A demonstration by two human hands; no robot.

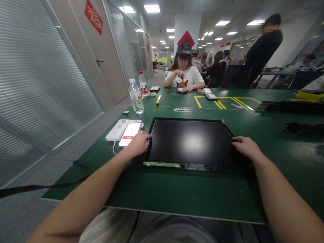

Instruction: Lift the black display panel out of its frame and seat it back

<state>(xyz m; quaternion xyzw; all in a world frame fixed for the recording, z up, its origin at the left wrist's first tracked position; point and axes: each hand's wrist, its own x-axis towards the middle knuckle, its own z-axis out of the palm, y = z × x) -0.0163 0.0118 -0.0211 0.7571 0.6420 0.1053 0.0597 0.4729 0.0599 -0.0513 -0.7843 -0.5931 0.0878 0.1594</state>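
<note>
A black flat display panel (pixel 187 141) lies face up on the green table in front of me, a pale glare on its dark surface. Along its near edge runs a green circuit strip (pixel 161 164). My left hand (pixel 138 143) grips the panel's left edge, thumb on top. On the opposite side my right hand (pixel 245 146) holds the right edge in the same way. The undersides of both hands' fingers are hidden. Just left of my left hand, a lit phone (pixel 130 133) leans on a white box-shaped device (pixel 117 130) with a white cable.
Water bottles stand at the far left, the nearer one (pixel 136 98) close to the phone. Small metal strips (pixel 182 109) lie beyond the panel. Across the green table (pixel 177 195) a person (pixel 184 72) works on a small device. Dark parts (pixel 303 130) lie at the right.
</note>
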